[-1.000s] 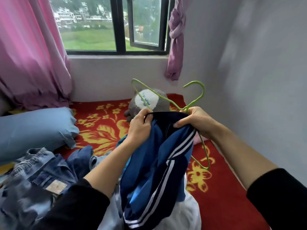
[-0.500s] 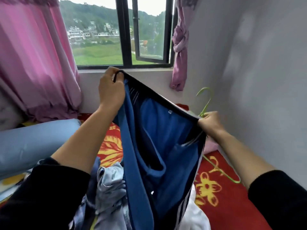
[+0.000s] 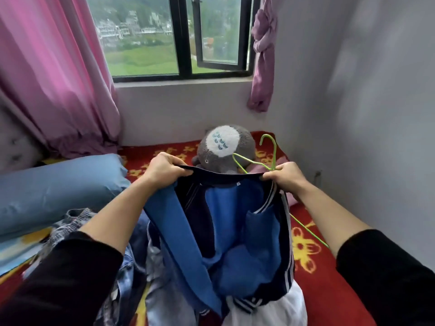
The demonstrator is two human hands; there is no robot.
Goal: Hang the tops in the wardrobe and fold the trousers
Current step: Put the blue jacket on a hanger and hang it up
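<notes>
Stretching the dark hem of a blue track jacket (image 3: 226, 222) wide, the left hand (image 3: 164, 170) and right hand (image 3: 284, 177) each stay fisted on one end, probably so the green hanger (image 3: 270, 158), also pinched in the right hand, can slide inside. The jacket hangs above a heap of jeans (image 3: 122, 278) on the red floral bedspread (image 3: 329, 290). A grey plush toy (image 3: 226, 149) and blue pillow (image 3: 58, 191) crowd the bed; no wardrobe shows.

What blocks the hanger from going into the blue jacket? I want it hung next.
Nothing visible does. Both hands, left hand and right hand, stretch the blue jacket open by its collar, and the green hanger sits in the right hand, just behind that edge.
</notes>
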